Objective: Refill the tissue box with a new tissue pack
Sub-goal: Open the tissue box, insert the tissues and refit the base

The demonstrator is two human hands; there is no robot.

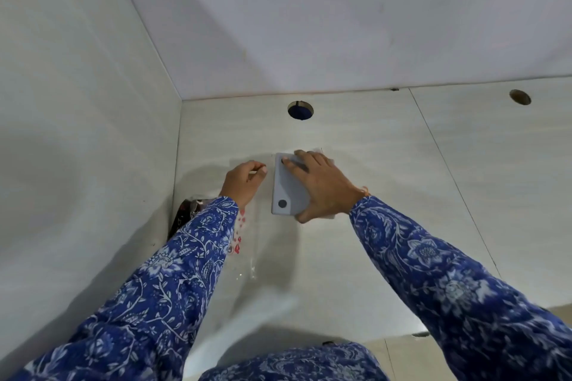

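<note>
Right hand (325,185) hides most of tissue box (286,192).

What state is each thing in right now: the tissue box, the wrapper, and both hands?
Tissue box: grey, mounted on the tiled wall, lid shut or nearly so; white tissue shows at its right edge.
Right hand: spread over the box front, pressing or gripping it.
Left hand: loosely curled beside the box, not touching it; what it pinches is unclear.
Clear plastic wrapper: hanging below the left hand, apparently empty.

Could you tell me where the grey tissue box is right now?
In the head view the tissue box is mid-frame against the tiled wall, under the right hand, below the round hole.
</note>
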